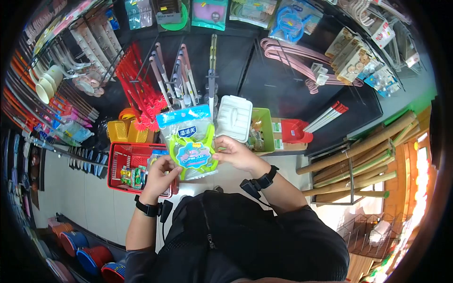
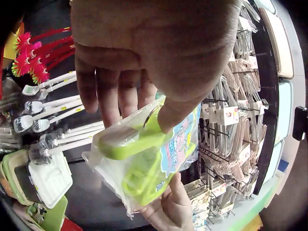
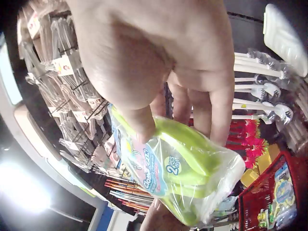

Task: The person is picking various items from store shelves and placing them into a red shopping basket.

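Note:
Both hands hold a clear plastic packet of lime-green plastic pieces (image 1: pixel 192 141) in front of the body. Its header is blue, and a blue and pink label marked "Clothes" sits in the middle. My left hand (image 1: pixel 161 175) pinches the lower left edge, thumb on the front and fingers behind. On the opposite edge my right hand (image 1: pixel 237 153) pinches it the same way. Seen from the left wrist, the left thumb presses on the packet (image 2: pixel 144 168). The right wrist view shows "2 pcs set" printed on the packet (image 3: pixel 178 168).
A red shopping basket (image 1: pixel 113 162) with small packs inside stands on the floor behind the left hand. Toilet brushes (image 1: pixel 181 78), pink hangers (image 1: pixel 292 61) and a white lidded box (image 1: pixel 234 118) line the display ahead. Wooden poles (image 1: pixel 354 160) lie in a rack at right.

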Demonstrator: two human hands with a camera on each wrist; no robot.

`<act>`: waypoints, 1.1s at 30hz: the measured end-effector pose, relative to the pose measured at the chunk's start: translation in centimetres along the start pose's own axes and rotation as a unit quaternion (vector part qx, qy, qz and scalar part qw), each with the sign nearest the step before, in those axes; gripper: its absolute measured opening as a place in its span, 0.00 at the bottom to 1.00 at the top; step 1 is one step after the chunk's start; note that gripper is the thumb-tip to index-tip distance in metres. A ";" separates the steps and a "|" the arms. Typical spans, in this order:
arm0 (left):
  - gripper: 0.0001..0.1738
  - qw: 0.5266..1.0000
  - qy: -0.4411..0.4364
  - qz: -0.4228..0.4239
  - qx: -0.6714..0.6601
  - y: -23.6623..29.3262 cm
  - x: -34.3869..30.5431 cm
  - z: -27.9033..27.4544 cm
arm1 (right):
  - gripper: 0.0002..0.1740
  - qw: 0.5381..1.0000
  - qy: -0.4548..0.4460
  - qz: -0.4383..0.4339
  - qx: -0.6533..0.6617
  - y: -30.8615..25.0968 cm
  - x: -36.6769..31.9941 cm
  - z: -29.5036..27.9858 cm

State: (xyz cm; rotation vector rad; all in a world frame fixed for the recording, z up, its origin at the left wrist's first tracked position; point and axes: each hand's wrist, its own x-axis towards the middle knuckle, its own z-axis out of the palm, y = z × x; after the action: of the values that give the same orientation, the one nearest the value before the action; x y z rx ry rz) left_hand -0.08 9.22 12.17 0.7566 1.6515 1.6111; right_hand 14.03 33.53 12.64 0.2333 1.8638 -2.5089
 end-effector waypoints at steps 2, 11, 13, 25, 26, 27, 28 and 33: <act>0.15 0.996 0.017 0.078 0.048 -1.5 0.2 -1.0 | 0.18 1.000 0.015 0.003 0.006 0.1 0.1 1.0; 0.13 0.996 0.019 0.047 0.069 -0.1 -1.7 -6.1 | 0.20 0.998 0.042 0.044 -0.015 1.3 2.2 6.7; 0.16 0.993 -0.033 0.026 0.106 -0.3 -2.2 -8.0 | 0.20 0.998 0.032 0.001 -0.052 2.9 2.8 7.3; 0.10 0.991 0.109 0.009 0.082 -6.2 -4.4 -16.9 | 0.19 0.973 0.143 0.099 -0.155 3.9 0.9 12.6; 0.10 0.986 0.116 -0.005 0.120 -8.3 -4.6 -19.2 | 0.19 0.972 0.143 0.103 -0.152 4.4 0.4 12.5; 0.11 0.984 0.133 -0.002 0.118 -9.2 -4.9 -20.4 | 0.20 0.971 0.177 0.106 -0.124 4.8 -0.2 12.5; 0.11 0.984 0.130 -0.005 0.118 -10.1 -5.3 -21.7 | 0.20 0.967 0.210 0.109 -0.097 5.0 -0.7 12.5; 0.12 0.962 0.131 -0.085 0.223 -12.9 -6.3 -24.6 | 0.17 0.949 0.278 0.127 -0.079 5.6 -2.8 13.3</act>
State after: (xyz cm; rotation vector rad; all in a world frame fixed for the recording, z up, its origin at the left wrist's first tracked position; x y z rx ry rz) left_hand -15.50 -11.06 -0.59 0.6105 2.2513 1.2714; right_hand 15.81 19.01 11.44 1.2006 2.0134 -2.2508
